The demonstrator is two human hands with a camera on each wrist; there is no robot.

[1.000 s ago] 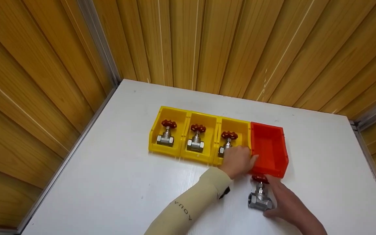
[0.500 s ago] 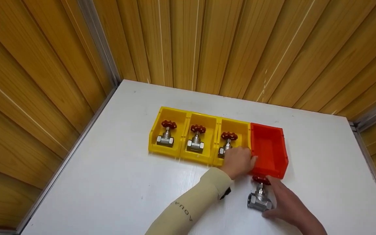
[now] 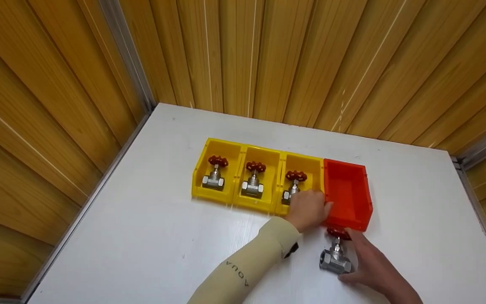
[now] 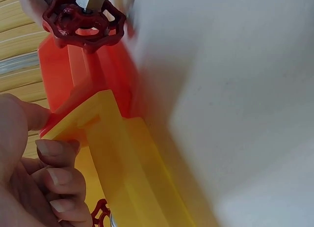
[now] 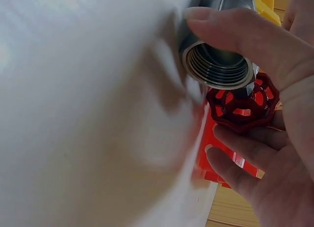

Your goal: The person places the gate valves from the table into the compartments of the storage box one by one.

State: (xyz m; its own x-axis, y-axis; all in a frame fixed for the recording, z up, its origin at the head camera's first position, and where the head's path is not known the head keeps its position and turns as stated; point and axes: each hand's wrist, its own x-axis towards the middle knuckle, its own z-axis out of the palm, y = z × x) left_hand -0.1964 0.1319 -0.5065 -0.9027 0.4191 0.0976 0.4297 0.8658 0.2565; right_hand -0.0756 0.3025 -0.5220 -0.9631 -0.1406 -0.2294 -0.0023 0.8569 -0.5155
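With curled fingers inside the third yellow bin (image 3: 312, 162) and the thumb over the rim, my left hand (image 3: 308, 210) pinches the wall where it meets the red bin (image 3: 347, 192). My right hand (image 3: 371, 264) holds a steel gate valve (image 3: 336, 261) with a dark red handwheel, just in front of the red bin. In the right wrist view the thumb (image 5: 240, 33) lies across the threaded body and the fingers reach the handwheel (image 5: 243, 104). Another such valve (image 3: 293, 188) sits in the third yellow bin, partly hidden by my left hand. Nothing lies in the red bin.
Two more yellow bins stand in the row to the left, holding one valve (image 3: 214, 175) and another valve (image 3: 253, 181). All of the bins rest on a white table (image 3: 141, 219). Wood-slat walls (image 3: 268, 59) rise behind the table and at its sides.
Both hands keep their places and holds. The valve in my right hand tips or shifts very slightly; the bins stay where they were.
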